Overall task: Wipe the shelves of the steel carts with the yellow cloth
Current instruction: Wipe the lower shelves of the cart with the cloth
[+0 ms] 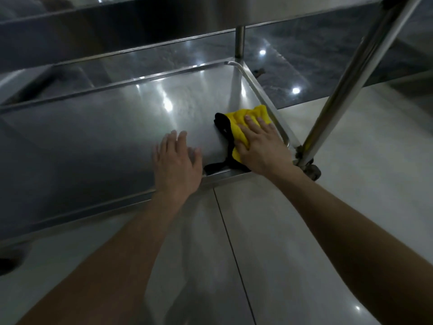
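The rimmed lower shelf (105, 127) holds only the yellow cloth (239, 120), bunched in its near right corner. My right hand (262, 146) presses flat on the cloth, fingers straight. My left hand (178, 165) lies open over bare steel beside it, holding nothing.

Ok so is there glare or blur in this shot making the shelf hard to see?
Head view: dim overall; ceiling-light glare streaks the shiny steel lower shelf, with more spots on the glossy floor; the yellow cloth with black edging reads clearly under the right hand; the left hand looks slightly motion-blurred at the fingertips; the tubular steel cart leg leans steeply, likely wide-angle distortion.
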`<state>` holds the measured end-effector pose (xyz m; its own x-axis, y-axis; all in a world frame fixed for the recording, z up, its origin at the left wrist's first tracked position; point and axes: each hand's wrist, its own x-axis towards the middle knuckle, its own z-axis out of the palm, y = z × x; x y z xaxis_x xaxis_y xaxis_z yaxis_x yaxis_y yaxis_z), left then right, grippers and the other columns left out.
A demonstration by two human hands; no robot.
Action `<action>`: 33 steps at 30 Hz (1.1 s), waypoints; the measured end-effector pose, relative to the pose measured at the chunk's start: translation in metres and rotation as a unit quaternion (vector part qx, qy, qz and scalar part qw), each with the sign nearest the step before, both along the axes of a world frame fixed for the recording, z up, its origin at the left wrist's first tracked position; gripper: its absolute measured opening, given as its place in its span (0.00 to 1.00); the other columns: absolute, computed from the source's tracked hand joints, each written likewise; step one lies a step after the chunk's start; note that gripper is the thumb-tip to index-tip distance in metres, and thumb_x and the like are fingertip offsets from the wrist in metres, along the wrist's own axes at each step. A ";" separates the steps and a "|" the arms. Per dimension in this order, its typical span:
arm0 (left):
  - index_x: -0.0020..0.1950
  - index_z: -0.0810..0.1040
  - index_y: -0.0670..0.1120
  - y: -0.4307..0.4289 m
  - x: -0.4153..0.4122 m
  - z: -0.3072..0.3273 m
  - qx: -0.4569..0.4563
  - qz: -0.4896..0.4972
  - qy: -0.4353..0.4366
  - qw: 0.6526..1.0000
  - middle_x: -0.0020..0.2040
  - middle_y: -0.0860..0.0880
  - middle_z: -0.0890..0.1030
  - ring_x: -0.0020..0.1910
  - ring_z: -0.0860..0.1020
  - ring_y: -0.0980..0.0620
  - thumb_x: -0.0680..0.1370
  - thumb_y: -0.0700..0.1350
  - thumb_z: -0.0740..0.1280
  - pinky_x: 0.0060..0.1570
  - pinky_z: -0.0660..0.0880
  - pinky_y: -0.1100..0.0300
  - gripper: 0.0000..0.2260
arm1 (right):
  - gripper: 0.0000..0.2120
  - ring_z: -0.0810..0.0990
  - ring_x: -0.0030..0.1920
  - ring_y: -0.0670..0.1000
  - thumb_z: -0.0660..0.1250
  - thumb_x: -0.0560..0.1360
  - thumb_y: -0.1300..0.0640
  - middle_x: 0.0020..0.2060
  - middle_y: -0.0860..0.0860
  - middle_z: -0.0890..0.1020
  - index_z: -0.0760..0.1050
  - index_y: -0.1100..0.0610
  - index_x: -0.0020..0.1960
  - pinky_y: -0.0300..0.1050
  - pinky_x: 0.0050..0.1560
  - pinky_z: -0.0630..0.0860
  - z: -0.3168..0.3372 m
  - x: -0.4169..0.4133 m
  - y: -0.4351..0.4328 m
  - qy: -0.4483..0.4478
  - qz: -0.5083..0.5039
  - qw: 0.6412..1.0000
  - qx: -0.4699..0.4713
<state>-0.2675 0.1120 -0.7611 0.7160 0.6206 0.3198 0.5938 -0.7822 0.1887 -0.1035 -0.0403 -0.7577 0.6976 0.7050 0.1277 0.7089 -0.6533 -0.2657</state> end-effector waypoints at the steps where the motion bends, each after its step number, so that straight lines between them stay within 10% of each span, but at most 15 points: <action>1: 0.81 0.67 0.41 0.002 0.000 -0.003 -0.004 0.007 -0.005 1.000 0.80 0.39 0.70 0.80 0.67 0.38 0.85 0.55 0.58 0.81 0.58 0.39 0.28 | 0.30 0.52 0.86 0.56 0.57 0.84 0.42 0.85 0.50 0.57 0.61 0.47 0.84 0.58 0.84 0.49 -0.002 0.008 0.001 -0.013 0.005 1.000 -0.007; 14: 0.85 0.61 0.42 -0.001 0.010 -0.008 -0.010 0.011 -0.046 0.999 0.83 0.42 0.68 0.81 0.66 0.42 0.86 0.57 0.55 0.84 0.56 0.44 0.30 | 0.29 0.52 0.85 0.61 0.52 0.86 0.39 0.85 0.52 0.57 0.59 0.46 0.85 0.63 0.83 0.47 0.017 0.081 0.156 0.019 0.071 0.994 -0.085; 27: 0.78 0.72 0.39 0.004 -0.006 0.009 -0.114 0.006 -0.179 0.977 0.73 0.38 0.77 0.73 0.74 0.37 0.84 0.47 0.63 0.76 0.68 0.43 0.23 | 0.27 0.52 0.86 0.56 0.53 0.87 0.40 0.85 0.49 0.57 0.58 0.45 0.85 0.60 0.83 0.49 0.001 -0.008 0.051 0.007 0.127 0.990 -0.061; 33: 0.72 0.77 0.39 0.071 -0.097 0.016 -0.055 0.000 -0.068 0.996 0.67 0.37 0.81 0.66 0.78 0.33 0.83 0.48 0.63 0.70 0.72 0.41 0.21 | 0.27 0.52 0.85 0.58 0.54 0.87 0.42 0.86 0.51 0.56 0.58 0.47 0.85 0.62 0.83 0.51 0.014 -0.010 0.062 0.041 0.125 0.986 -0.102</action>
<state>-0.3647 0.1834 -0.7452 0.6714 0.6570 0.3429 0.5564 -0.7525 0.3523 -0.1132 0.0218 -0.7435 0.5011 0.8613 -0.0836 0.8359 -0.5068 -0.2107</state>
